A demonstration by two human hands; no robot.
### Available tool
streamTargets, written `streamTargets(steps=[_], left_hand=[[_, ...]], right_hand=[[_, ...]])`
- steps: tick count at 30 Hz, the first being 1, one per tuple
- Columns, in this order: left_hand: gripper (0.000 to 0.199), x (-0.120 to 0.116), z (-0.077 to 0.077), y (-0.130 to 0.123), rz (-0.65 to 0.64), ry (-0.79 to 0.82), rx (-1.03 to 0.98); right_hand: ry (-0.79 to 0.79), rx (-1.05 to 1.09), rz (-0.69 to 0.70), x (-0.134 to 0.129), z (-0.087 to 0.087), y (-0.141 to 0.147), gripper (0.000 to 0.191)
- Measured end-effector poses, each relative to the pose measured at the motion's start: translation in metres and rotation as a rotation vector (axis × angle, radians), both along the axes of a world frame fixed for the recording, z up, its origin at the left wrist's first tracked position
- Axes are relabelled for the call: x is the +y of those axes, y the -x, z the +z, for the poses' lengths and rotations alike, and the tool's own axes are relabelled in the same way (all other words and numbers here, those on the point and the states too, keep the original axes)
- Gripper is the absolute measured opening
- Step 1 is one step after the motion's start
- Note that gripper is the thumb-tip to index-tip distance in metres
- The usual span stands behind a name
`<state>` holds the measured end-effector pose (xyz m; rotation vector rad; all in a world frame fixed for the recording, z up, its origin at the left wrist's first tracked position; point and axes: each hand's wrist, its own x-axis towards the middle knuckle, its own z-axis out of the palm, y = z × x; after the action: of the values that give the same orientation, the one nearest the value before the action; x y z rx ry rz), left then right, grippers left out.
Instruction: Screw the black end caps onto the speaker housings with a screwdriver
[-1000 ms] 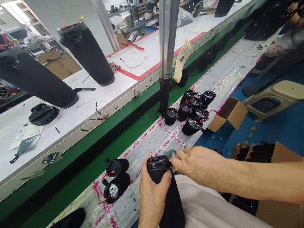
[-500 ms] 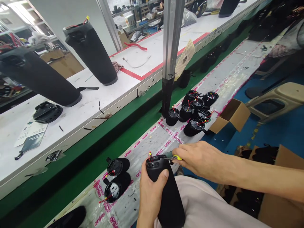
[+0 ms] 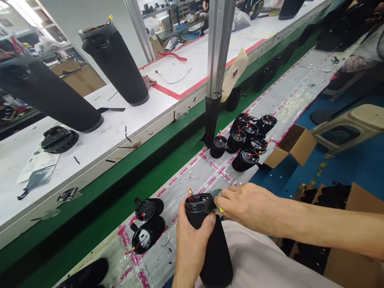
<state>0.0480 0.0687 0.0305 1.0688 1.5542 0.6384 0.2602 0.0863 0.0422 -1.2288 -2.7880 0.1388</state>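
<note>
My left hand (image 3: 193, 244) is wrapped round a black cylindrical speaker body (image 3: 216, 252), tilted against my lap with its open end up. Red wires with a yellow connector (image 3: 191, 195) stick up from the rim. At the right side of that rim my right hand (image 3: 237, 202) is closed on a hand tool (image 3: 221, 209) with yellow and dark green parts. Its working end is mostly hidden by my fingers and the rim, so I cannot tell its exact kind.
Several wired black speaker bodies (image 3: 246, 160) stand on the plastic-covered conveyor (image 3: 192, 176); two more (image 3: 144, 240) are nearer. Taller speakers (image 3: 117, 64) stand on the white bench (image 3: 99, 152). A metal post (image 3: 219, 52), an open carton (image 3: 289, 148) and a stool (image 3: 357, 124) are around.
My right hand has moved slightly left and down, closer against the speaker's rim. Less of the tool shows now. My left hand keeps its hold on the speaker body.
</note>
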Motion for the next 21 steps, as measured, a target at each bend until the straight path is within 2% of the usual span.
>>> streamTargets(steps=[10, 13, 17, 21], left_hand=[[0.067, 0.0, 0.006, -0.004, -0.009, 0.016, 0.042], [0.07, -0.001, 0.004, -0.004, -0.039, 0.017, 0.098], [0.064, -0.003, 0.0, -0.007, -0.039, -0.001, 0.11], [0.067, -0.004, -0.003, -0.011, -0.039, 0.013, 0.161]], right_hand=[[0.063, -0.055, 0.042, 0.002, 0.0, -0.005, 0.013], [0.095, -0.096, 0.047, 0.002, 0.001, -0.007, 0.012], [0.119, -0.134, 0.06, 0.003, 0.004, -0.006, 0.013], [0.178, -0.216, 0.133, 0.006, 0.012, -0.002, 0.021]])
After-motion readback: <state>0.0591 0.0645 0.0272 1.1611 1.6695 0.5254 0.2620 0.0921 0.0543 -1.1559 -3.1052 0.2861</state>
